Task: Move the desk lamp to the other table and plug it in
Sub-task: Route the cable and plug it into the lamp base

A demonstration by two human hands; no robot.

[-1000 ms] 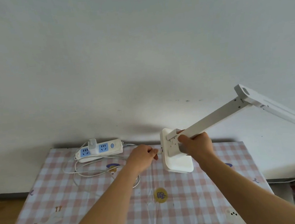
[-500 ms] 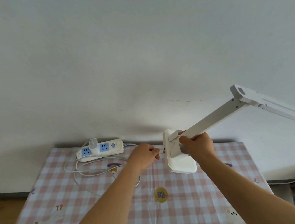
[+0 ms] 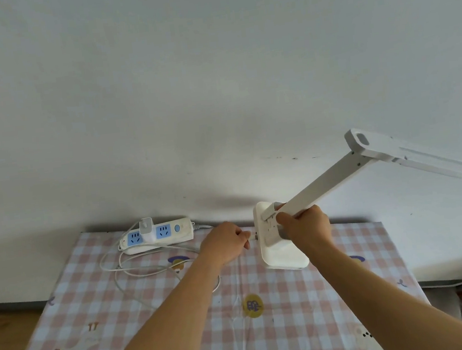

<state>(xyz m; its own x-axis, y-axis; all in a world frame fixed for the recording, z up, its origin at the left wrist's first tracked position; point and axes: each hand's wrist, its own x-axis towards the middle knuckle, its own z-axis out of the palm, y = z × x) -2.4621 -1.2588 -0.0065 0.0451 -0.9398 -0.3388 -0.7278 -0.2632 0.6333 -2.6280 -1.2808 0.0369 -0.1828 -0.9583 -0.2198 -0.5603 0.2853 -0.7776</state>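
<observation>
From the head camera, the right hand [image 3: 304,225] is wrapped around the lower end of the lamp's [image 3: 328,181] white arm, right where it meets the base [image 3: 279,251]. The fingers are curled tight on the arm, with the thumb side toward the hinge bracket. The lamp is tipped over: its base stands on edge above the far part of the table [image 3: 300,339], its flat face toward the camera, and the arm slants up and to the right toward the wall [image 3: 214,90], with the head [image 3: 423,155] running off the right edge. Whether the base's lower edge touches the cloth or is just above it cannot be told.

The left hand [image 3: 226,246] is just left of the base, fingers pinched narrow on a small plug [image 3: 253,238] whose tip meets the base's left edge. Whether the plug is seated in the base cannot be told. The hand hides the cord where it joins the plug.

A white cable [image 3: 148,266] lies in loose loops on the checked cloth, left of the left hand and partly under the forearm. Behind the loops, by the wall, lies a power strip [image 3: 157,235] with blue sockets; a white adapter [image 3: 146,226] stands in it between two of them. The strip is well apart from the lamp base.
</observation>
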